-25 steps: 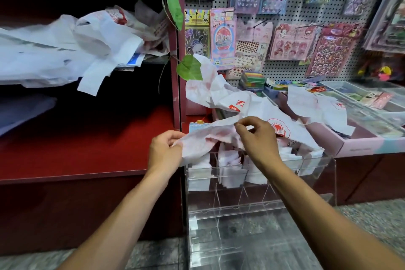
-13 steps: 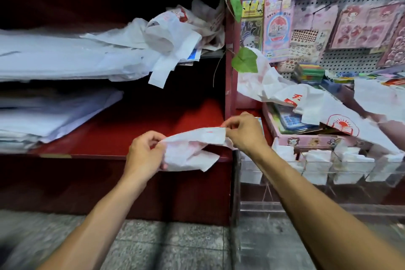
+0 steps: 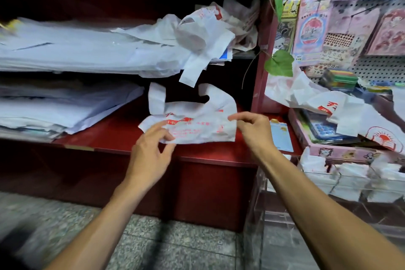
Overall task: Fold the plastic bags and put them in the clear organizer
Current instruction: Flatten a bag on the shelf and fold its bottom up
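A white plastic bag (image 3: pixel 197 125) with red print lies spread on the red shelf (image 3: pixel 114 136), its two handles pointing away from me. My left hand (image 3: pixel 151 153) pinches the bag's near left corner, fingers on top and thumb at the lower edge. The loosely bent fingers of my right hand (image 3: pixel 254 131) touch the bag's right edge. At the lower right stands the clear organizer (image 3: pixel 282 215), with several folded white bags (image 3: pixel 350 173) in its compartments. More loose bags (image 3: pixel 315 98) lie over a pink box to the right.
Crumpled white bags (image 3: pixel 203 33) and stacked white sheets (image 3: pixel 65 50) fill the upper shelf, with more sheets (image 3: pixel 54 107) at the left of the red shelf. A red post (image 3: pixel 263 50) with green leaves divides the shelf from a pegboard of stickers (image 3: pixel 350 24). Below is grey stone floor (image 3: pixel 175 245).
I turned left from the organizer to the red shelf. The bag, held bunched between both hands before, now lies spread flat on the shelf, and my right hand's grip has loosened.
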Motion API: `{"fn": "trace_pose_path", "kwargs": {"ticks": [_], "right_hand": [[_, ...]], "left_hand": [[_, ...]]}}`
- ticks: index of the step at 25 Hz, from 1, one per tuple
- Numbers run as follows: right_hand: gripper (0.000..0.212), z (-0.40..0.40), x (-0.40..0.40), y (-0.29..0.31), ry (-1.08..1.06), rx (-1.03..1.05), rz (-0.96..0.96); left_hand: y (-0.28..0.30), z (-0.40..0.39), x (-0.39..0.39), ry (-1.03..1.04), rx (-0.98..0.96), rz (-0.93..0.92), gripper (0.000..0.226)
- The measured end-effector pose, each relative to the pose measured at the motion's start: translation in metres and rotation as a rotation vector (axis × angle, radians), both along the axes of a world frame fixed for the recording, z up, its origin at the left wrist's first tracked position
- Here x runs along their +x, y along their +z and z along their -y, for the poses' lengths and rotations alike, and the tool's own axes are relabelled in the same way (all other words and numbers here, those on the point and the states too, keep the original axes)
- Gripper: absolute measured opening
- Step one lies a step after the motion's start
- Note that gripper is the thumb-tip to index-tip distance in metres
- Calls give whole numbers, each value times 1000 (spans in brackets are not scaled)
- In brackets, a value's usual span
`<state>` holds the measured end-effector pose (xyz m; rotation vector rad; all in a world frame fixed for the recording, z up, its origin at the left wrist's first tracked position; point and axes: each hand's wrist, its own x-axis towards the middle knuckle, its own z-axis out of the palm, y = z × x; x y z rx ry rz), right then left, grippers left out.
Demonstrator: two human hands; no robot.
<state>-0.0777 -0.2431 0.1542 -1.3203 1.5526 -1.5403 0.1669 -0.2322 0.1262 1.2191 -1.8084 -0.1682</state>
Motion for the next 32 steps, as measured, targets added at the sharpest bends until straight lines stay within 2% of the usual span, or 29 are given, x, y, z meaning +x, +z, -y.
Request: {"fn": "trace_pose_path", "kwargs": {"ticks": [3, 6, 8, 11, 14, 18, 20, 21, 23, 24, 26, 28, 30, 32], "right_hand": [[33, -2, -19, -23, -30, 299, -237], [28, 0, -24, -33, -35, 399, -414], [29, -1, -20, -36, -81, 277, -626], [30, -2, -9, -39, 96, 158, -786], [32, -1, 1, -50, 277, 240, -1047], [26, 4, -1, -49, 227, 218, -1078], [18, 5, -3, -48, 237, 212, -1066], [16, 5, -4, -48, 254, 219, -1038], [10, 6, -7, -49, 270, 230, -1012], [6, 7, -9, -49, 267, 231, -1016], [3, 9, -11, -50, 267, 217, -1017], [3, 9, -13, -51, 275, 196, -1012], [5, 9, -14, -52, 279, 197, -1004], [5, 10, -16, -51, 271, 209, -1002]], "left_hand": [[-22, -1, -7, 25, 340, 218, 23], [-23, -2, -15, 62, 459, 320, 14], [-17, -2, -22, 103, 445, 270, 17], [-6, 1, -33, 190, 394, 205, 13], [-7, 8, -36, 317, 325, 379, 15], [-12, 34, -23, 368, 233, 482, 24], [-20, 52, -13, 266, 346, 504, 37], [-24, 59, -8, 178, 447, 468, 43], [-31, 68, 3, -39, 584, 254, 41], [-33, 70, 8, -154, 620, 143, 34], [-34, 72, 18, -267, 630, 87, 15], [-32, 77, 24, -256, 585, 49, 7], [-25, 85, 24, -209, 599, -81, 5], [-18, 103, 23, -76, 599, -244, 7]]}}
